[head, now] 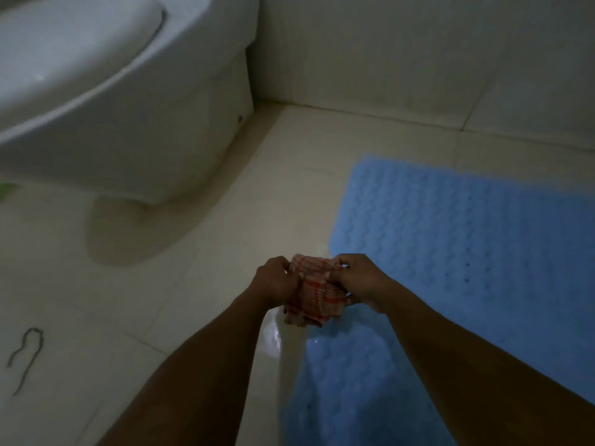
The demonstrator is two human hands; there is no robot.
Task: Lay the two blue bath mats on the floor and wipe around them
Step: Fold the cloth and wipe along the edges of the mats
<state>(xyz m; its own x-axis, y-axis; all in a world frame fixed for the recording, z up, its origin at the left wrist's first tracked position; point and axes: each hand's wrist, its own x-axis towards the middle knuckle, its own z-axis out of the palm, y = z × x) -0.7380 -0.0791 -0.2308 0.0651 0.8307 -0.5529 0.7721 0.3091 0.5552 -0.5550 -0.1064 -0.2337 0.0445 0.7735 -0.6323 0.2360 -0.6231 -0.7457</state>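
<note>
Mat-laying looks done from here: you've got blue matting (467, 239) flat on the floor (199, 284), though I can't tell if that's 1 mat or 2. Both hands, left (277, 283) and right (360, 281), are clamped on the checked cloth (314, 291), bunching it. Next, wipe along the mat's left edge. Plenty of open floor before the toilet (161, 130).

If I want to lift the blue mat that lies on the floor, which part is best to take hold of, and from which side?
Probably the rounded near-left corner of the blue mat, approached from the bare floor on its left. That corner lies free just beyond the checked cloth, and the mat looks thin and flat, so peeling up an edge should suit better than gripping the middle. Both hands now hold the cloth.
</note>
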